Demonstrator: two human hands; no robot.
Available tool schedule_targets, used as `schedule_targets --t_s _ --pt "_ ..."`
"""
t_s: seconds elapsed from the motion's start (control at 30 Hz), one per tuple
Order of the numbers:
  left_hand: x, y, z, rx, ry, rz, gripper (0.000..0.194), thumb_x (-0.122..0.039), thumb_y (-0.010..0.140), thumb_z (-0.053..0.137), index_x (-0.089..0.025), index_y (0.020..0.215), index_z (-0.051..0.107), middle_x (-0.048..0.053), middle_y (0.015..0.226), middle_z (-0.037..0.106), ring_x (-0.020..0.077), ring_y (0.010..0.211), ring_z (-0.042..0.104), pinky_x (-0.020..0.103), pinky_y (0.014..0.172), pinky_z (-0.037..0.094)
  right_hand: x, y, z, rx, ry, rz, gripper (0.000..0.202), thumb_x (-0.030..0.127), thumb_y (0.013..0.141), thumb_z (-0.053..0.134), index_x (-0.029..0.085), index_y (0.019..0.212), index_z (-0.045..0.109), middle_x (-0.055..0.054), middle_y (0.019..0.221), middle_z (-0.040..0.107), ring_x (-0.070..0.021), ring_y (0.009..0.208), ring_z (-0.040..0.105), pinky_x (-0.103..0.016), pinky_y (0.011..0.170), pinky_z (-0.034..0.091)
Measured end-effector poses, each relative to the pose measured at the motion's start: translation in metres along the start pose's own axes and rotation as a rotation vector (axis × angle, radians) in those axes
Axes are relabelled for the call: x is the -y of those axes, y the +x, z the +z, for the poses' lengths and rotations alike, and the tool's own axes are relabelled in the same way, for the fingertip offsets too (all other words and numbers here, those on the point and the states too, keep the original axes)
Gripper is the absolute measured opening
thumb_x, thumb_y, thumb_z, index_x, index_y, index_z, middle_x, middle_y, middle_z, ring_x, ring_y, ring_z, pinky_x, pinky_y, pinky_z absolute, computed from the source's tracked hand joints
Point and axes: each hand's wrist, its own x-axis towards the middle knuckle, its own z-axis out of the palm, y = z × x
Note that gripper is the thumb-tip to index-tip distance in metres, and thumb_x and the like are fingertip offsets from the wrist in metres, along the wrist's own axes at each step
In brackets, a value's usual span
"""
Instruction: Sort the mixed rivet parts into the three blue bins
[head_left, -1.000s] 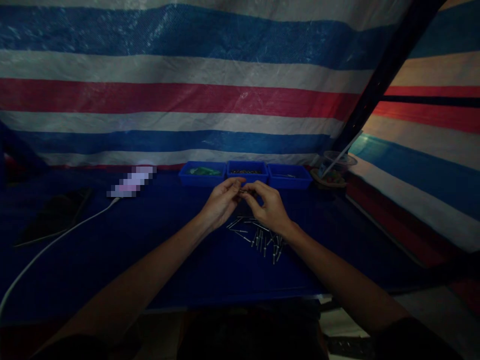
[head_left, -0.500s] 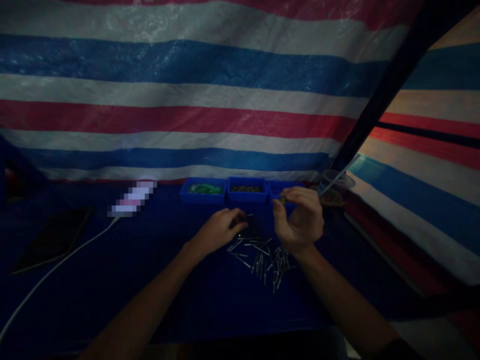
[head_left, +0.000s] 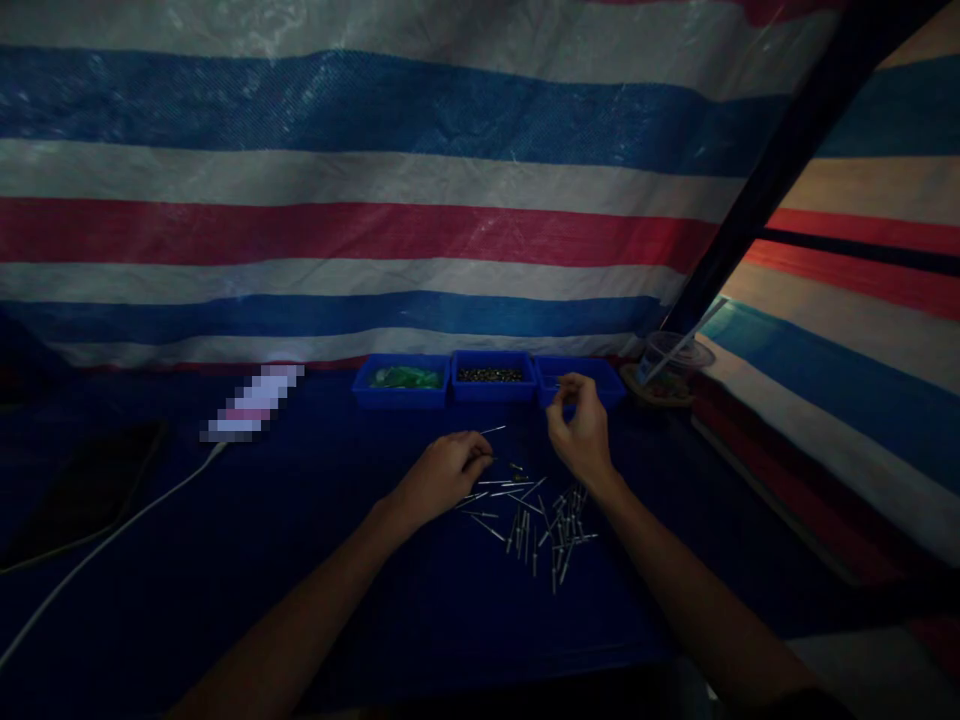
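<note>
My left hand (head_left: 448, 472) is low over the blue table, its thumb and fingers pinched at the left edge of a loose pile of thin metal pins (head_left: 525, 535); what it grips is too small to name. My right hand (head_left: 581, 430) is raised in front of the right blue bin (head_left: 611, 385), fingertips closed together on something tiny and unclear. Small brass-coloured pieces (head_left: 517, 472) lie at the top of the pile. The middle blue bin (head_left: 493, 392) holds many small dark-gold parts, and the left blue bin (head_left: 401, 398) holds a green plastic bag.
A phone (head_left: 90, 490) lies at the far left, beside a white cable (head_left: 135, 518) running to a pixelated object (head_left: 255, 402). A clear plastic cup (head_left: 667, 358) with a straw stands behind the right bin. Striped sheeting hangs behind the table.
My right hand's fingers have drawn closer together near the right bin. My left hand has closed its thumb and fingers. Brass-coloured pieces now show on the table between the hands.
</note>
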Motion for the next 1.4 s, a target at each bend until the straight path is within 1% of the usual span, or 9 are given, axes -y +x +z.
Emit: schedule_targets --t_s 0.37,0.53,0.63,0.77,0.93,1.0,1.07,1.23,1.4 --pt "0.006 0.011 0.008 -0.135 -0.616 -0.178 0.031 -0.043 0.083 0.054 -0.014 0.087 0.065 0.004 0.075 0.067 0.0143 0.069 0.059 0.026 0.067 0.046 0.027 -0.013 0.003 0.203 0.172 -0.153 0.020 0.011 0.073 0.047 0.022 0.090 0.049 0.003 0.068 0.050 -0.0122 0.061 0.050 -0.026 0.061 0.043" --pt "0.004 0.010 0.007 -0.188 -0.685 -0.168 0.037 -0.050 0.080 0.057 -0.014 0.083 0.066 0.003 0.072 0.064 0.0136 0.067 0.055 0.025 0.066 0.044 0.037 -0.010 -0.007 0.454 0.027 -0.349 0.017 0.027 0.084 0.055 0.019 0.098 0.058 -0.002 0.077 0.058 -0.0157 0.073 0.055 -0.032 0.070 0.042" --pt "-0.002 0.009 0.005 -0.199 -0.660 -0.146 0.036 -0.049 0.079 0.058 -0.014 0.078 0.066 0.003 0.069 0.063 0.0135 0.066 0.055 0.025 0.066 0.043 0.040 -0.011 -0.005 0.480 -0.091 -0.452 0.017 0.028 0.090 0.049 0.018 0.094 0.062 -0.005 0.083 0.062 -0.0173 0.078 0.055 -0.033 0.071 0.042" --pt "-0.008 0.005 0.002 -0.217 -0.570 -0.094 0.041 -0.049 0.088 0.046 -0.015 0.075 0.065 0.003 0.068 0.063 0.0147 0.065 0.056 0.026 0.064 0.044 0.046 -0.008 -0.014 0.273 -0.077 -0.538 0.016 0.026 0.090 0.048 0.019 0.088 0.062 -0.004 0.077 0.063 -0.0164 0.071 0.055 -0.033 0.066 0.042" --pt "-0.011 0.002 0.009 -0.128 -0.106 0.071 0.024 -0.030 0.091 0.047 -0.019 0.098 0.066 0.005 0.089 0.068 0.0189 0.084 0.061 0.030 0.076 0.045 0.065 0.010 -0.049 -0.342 0.121 -0.610 0.011 0.030 0.090 0.047 0.028 0.098 0.055 -0.001 0.076 0.061 -0.0170 0.068 0.056 -0.035 0.064 0.043" --pt "-0.012 0.003 0.015 -0.082 0.080 0.154 0.024 -0.023 0.091 0.046 -0.021 0.104 0.065 0.006 0.100 0.067 0.0199 0.093 0.060 0.033 0.085 0.044 0.071 0.020 -0.053 -0.470 0.113 -0.592 0.015 0.036 0.092 0.041 0.028 0.098 0.054 -0.001 0.073 0.059 -0.0183 0.069 0.056 -0.037 0.068 0.043" --pt "-0.013 0.006 0.021 -0.013 0.209 0.195 0.024 -0.022 0.090 0.048 -0.023 0.107 0.065 0.006 0.104 0.066 0.0212 0.097 0.058 0.035 0.088 0.044 0.070 0.030 -0.047 -0.379 0.006 -0.487 0.021 0.038 0.093 0.039 0.026 0.097 0.055 -0.003 0.073 0.060 -0.0197 0.073 0.057 -0.038 0.072 0.043" --pt "-0.011 0.012 0.025 0.048 0.273 0.170 0.016 -0.017 0.085 0.053 -0.020 0.089 0.068 0.006 0.095 0.066 0.0217 0.091 0.059 0.036 0.082 0.045 0.031 0.036 -0.018 0.274 -0.395 -0.036 0.038 0.045 0.086 0.050 0.016 0.109 0.060 -0.008 0.079 0.067 -0.0268 0.084 0.061 -0.041 0.076 0.042" --pt "0.001 0.015 0.020 -0.094 -0.214 -0.030 0.015 -0.021 0.081 0.058 -0.017 0.095 0.061 0.002 0.078 0.065 0.0153 0.072 0.060 0.028 0.068 0.046 0.002 0.015 -0.014 0.362 -0.262 0.046 0.032 0.039 0.089 0.048 0.016 0.107 0.061 -0.005 0.076 0.066 -0.0202 0.079 0.061 -0.033 0.076 0.043"
